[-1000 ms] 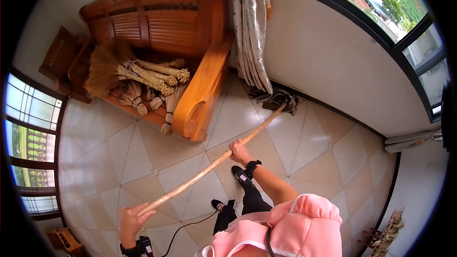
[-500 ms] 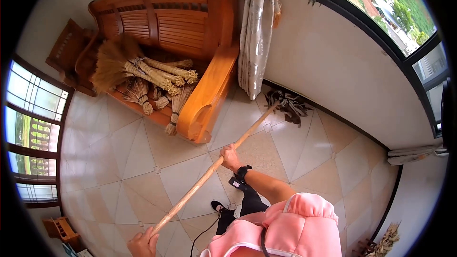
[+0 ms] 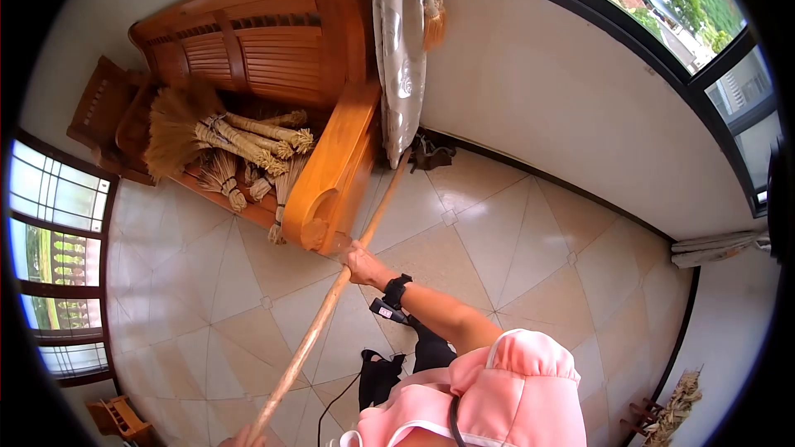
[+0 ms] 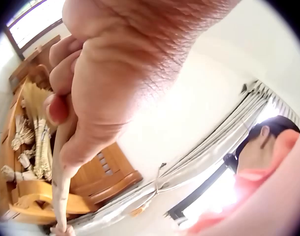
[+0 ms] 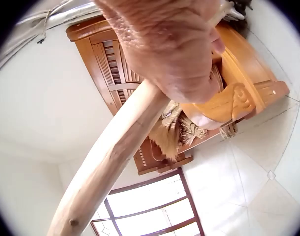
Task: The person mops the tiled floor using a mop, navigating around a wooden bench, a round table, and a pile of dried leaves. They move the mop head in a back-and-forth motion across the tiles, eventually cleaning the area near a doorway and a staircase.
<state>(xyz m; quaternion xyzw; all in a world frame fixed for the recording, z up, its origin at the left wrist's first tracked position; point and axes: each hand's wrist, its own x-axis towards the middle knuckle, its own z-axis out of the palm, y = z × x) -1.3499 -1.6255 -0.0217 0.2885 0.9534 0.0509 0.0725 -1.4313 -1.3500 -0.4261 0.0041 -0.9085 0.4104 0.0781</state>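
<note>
A mop with a long pale wooden handle and a head of dark cloth strips slants across the head view. Its head lies on the floor against the wall, partly hidden behind the curtain's lower end. My right hand grips the handle around its middle, beside the bench's front corner. At the handle's near end, my left hand is mostly cut off by the frame's bottom edge. In the left wrist view, the fingers of that hand curl round the handle.
A wooden bench bears several straw brooms. A silvery curtain hangs beside it, and a dark-framed window is at the upper right. A straw bundle stands at the lower right. Tiled floor spreads around my feet.
The mop head has first moved right along the wall, then swung back left to behind the curtain. My right hand has moved left, and my left hand has dropped to the bottom edge.
</note>
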